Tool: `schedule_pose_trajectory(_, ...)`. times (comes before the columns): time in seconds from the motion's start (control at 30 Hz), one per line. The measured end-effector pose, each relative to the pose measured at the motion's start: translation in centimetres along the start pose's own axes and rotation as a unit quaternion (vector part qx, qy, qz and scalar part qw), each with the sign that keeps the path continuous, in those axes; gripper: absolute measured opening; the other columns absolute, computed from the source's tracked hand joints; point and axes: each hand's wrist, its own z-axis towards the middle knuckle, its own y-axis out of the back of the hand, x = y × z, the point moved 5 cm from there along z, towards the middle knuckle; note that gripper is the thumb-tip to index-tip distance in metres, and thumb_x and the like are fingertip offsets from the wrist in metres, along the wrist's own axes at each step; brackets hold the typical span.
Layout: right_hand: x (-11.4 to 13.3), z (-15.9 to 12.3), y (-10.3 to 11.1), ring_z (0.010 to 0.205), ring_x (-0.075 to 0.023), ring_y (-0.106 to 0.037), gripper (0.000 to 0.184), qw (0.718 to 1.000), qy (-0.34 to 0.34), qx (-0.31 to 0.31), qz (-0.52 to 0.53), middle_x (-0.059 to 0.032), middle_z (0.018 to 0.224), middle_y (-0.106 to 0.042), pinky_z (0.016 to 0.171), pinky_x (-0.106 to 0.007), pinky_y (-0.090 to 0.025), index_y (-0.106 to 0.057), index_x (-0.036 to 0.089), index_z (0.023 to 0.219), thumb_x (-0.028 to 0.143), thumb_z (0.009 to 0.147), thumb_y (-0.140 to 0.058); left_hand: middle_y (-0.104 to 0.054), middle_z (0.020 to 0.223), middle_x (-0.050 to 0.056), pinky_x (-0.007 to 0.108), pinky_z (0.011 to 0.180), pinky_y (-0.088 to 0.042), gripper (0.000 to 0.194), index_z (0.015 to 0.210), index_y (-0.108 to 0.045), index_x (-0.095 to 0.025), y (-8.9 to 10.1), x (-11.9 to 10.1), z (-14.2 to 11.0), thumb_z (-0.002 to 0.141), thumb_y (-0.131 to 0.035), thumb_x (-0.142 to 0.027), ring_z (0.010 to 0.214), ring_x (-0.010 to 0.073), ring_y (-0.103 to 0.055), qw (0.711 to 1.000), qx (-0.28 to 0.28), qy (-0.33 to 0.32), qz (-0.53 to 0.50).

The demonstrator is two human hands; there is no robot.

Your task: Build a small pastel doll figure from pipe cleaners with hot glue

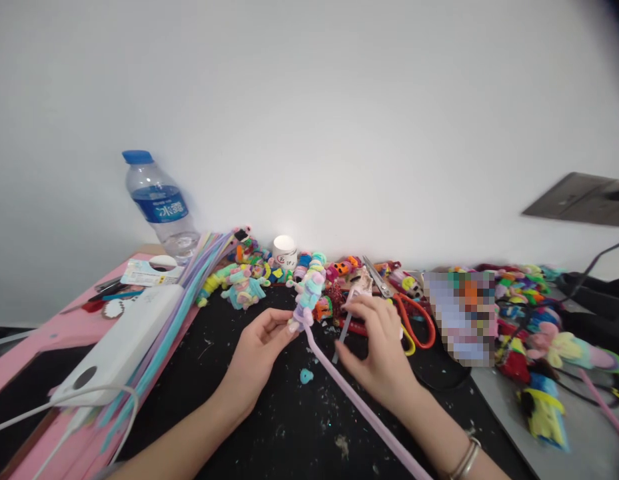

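In the middle of the head view, my left hand (262, 350) is closed, its thumb and fingers pinching the base of a small pastel pipe-cleaner figure (309, 293). The figure is wound in mint, yellow, pink and lilac and stands upright. From its base a long lilac pipe cleaner (359, 403) trails down to the right, toward the bottom edge. My right hand (382, 347) is to the right of it, thumb and fingers apart. A narrow translucent stick (343, 330) lies beside those fingertips; whether they touch it I cannot tell. A small teal piece (306, 377) lies on the black work surface (299, 433) below.
Orange-handled scissors (414, 320) lie behind my right hand. Finished pipe-cleaner figures (244, 287) and a paper cup (285, 252) line the wall. At left are a water bottle (162, 207), a white power bank (119, 343) with a cable, and bundled pipe cleaners (182, 317).
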Motion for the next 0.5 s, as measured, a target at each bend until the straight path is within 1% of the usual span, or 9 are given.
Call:
schedule_pose_trajectory(0.07,1.4,-0.5,-0.3,0.1,-0.0289,-0.046,0.038,0.998,0.024,0.009,0.056,-0.0104,0.103,-0.053,0.086,-0.044,-0.036,-0.048,0.02,0.1,0.029,0.068,-0.066,-0.069,0.086,0.005,0.026,0.08,-0.043,0.013,0.082,-0.065,-0.016,-0.3,0.0,-0.2,0.071,-0.068,-0.021,0.086,0.0171,-0.061,1.0,0.002,-0.006,0.026)
schedule_pose_trajectory(0.13,2.1,-1.0,-0.4,0.09,-0.0269,-0.049,0.033,0.995,0.021,0.007,0.099,-0.008,0.092,-0.054,0.078,-0.042,-0.038,-0.049,0.02,0.09,0.033,0.066,-0.067,-0.069,0.086,0.005,0.025,0.079,-0.044,0.013,0.081,-0.065,-0.016,-0.6,-0.1,-0.4,0.07,-0.069,-0.021,0.085,0.0178,-0.061,0.999,0.01,-0.012,0.05)
schedule_pose_trajectory(0.23,2.6,-1.3,-0.3,0.077,-0.0221,-0.049,0.008,0.989,0.016,0.003,0.147,-0.0045,0.08,-0.052,0.069,-0.036,-0.038,-0.049,0.02,0.078,0.022,0.073,-0.055,-0.068,0.085,0.005,0.025,0.077,-0.044,0.012,0.081,-0.064,-0.015,-0.9,0.1,-0.7,0.071,-0.067,-0.022,0.084,0.0184,-0.06,0.997,0.028,-0.01,0.075)
schedule_pose_trajectory(0.27,2.6,-1.3,-0.2,0.075,-0.0213,-0.049,0.003,0.987,0.015,0.005,0.161,-0.0041,0.077,-0.052,0.067,-0.036,-0.037,-0.05,0.02,0.077,0.018,0.075,-0.05,-0.068,0.085,0.004,0.025,0.077,-0.044,0.012,0.082,-0.063,-0.016,-1.0,0.2,-0.7,0.072,-0.067,-0.022,0.084,0.0187,-0.06,0.996,0.035,-0.006,0.078)
schedule_pose_trajectory(0.33,2.5,-1.2,0.0,0.072,-0.0207,-0.048,0.01,0.981,0.007,0.007,0.195,-0.0038,0.075,-0.051,0.065,-0.035,-0.037,-0.05,0.02,0.075,0.014,0.077,-0.043,-0.067,0.085,0.003,0.026,0.079,-0.044,0.011,0.082,-0.063,-0.017,-1.2,0.4,-0.9,0.074,-0.065,-0.024,0.087,0.0195,-0.059,0.996,0.055,0.009,0.067)
schedule_pose_trajectory(0.37,2.4,-1.1,0.0,0.071,-0.0208,-0.048,0.01,0.977,0.0,0.009,0.214,-0.0036,0.074,-0.05,0.065,-0.036,-0.036,-0.05,0.021,0.075,0.014,0.077,-0.042,-0.066,0.084,0.002,0.027,0.081,-0.044,0.01,0.082,-0.063,-0.019,-1.3,0.5,-1.0,0.074,-0.064,-0.025,0.087,0.0196,-0.058,0.996,0.066,0.019,0.051)
schedule_pose_trajectory(0.43,2.1,-1.0,-0.1,0.069,-0.0206,-0.048,0.01,0.97,-0.009,0.01,0.244,-0.003,0.072,-0.049,0.064,-0.036,-0.036,-0.048,0.021,0.073,0.015,0.078,-0.042,-0.065,0.084,0.0,0.027,0.083,-0.044,0.006,0.081,-0.063,-0.021,-1.6,0.6,-1.3,0.076,-0.062,-0.025,0.088,0.0189,-0.057,0.995,0.088,0.039,0.014)
schedule_pose_trajectory(0.5,1.8,-1.1,-0.4,0.066,-0.0205,-0.047,0.005,0.963,-0.018,0.01,0.27,-0.002,0.07,-0.047,0.063,-0.037,-0.036,-0.046,0.021,0.072,0.02,0.077,-0.044,-0.064,0.084,-0.003,0.027,0.086,-0.043,0.004,0.08,-0.063,-0.024,-1.9,0.6,-1.6,0.079,-0.059,-0.023,0.088,0.0171,-0.057,0.991,0.11,0.063,-0.038)
